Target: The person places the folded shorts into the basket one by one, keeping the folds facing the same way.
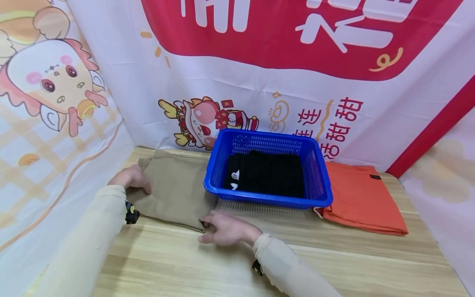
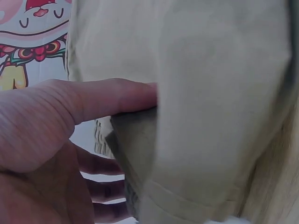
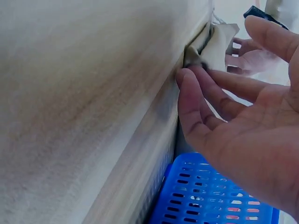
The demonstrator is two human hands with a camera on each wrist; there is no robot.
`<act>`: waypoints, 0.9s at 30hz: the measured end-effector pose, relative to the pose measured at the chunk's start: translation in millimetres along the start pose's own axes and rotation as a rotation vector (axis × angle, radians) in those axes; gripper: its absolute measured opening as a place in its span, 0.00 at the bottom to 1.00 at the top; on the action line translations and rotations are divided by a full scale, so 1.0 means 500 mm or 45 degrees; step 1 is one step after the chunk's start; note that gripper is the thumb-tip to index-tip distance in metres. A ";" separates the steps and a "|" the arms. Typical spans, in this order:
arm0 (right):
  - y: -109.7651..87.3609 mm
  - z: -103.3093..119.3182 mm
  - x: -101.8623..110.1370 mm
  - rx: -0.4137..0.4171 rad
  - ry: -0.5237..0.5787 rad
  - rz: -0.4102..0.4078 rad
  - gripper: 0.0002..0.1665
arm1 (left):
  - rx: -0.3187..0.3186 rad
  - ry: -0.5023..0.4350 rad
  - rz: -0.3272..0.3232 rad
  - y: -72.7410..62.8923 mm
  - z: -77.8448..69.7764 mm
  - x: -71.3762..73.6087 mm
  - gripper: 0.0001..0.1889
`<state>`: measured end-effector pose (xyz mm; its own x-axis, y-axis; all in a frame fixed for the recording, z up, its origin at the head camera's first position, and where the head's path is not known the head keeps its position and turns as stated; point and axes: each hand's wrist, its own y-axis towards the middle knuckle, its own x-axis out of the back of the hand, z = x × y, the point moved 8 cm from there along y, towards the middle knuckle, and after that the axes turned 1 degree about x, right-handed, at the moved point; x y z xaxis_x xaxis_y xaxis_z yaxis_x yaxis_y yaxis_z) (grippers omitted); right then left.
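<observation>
A folded khaki garment (image 1: 174, 185) lies on the table to the left of the blue basket. At its left side my left hand (image 1: 131, 179) pinches the edge; in the left wrist view the thumb (image 2: 135, 95) presses on top while the other fingers reach beneath the layers. My right hand (image 1: 226, 229) is at the near right corner of the garment. In the right wrist view its fingertips (image 3: 189, 77) are right at that corner (image 3: 194, 53), the thumb held apart from the cloth.
A blue plastic basket (image 1: 267, 199) stands near the back wall with a folded black garment (image 1: 271, 173) inside, bearing a white logo. Right of it lies a folded orange garment (image 1: 363, 198) with a white cord. Printed cloth (image 1: 259, 82) hangs behind the wooden table (image 1: 178, 264).
</observation>
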<state>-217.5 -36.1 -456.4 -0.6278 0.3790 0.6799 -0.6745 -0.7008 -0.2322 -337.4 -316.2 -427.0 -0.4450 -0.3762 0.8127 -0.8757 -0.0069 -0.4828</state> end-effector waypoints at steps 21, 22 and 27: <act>0.027 -0.050 0.026 -0.149 0.498 -0.294 0.48 | 0.060 -0.050 -0.093 0.017 0.043 0.005 0.52; 0.027 -0.049 0.023 -0.153 0.508 -0.276 0.47 | 0.041 -0.076 -0.090 0.019 0.046 0.004 0.50; 0.026 -0.047 0.016 -0.133 0.637 -0.252 0.40 | 0.028 -0.156 -0.021 0.022 0.060 -0.003 0.49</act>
<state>-240.4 -27.9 -470.6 -0.5761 0.7565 0.3094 -0.8174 -0.5330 -0.2187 -340.6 -343.4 -443.2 -0.4030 -0.4861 0.7755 -0.8781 -0.0337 -0.4774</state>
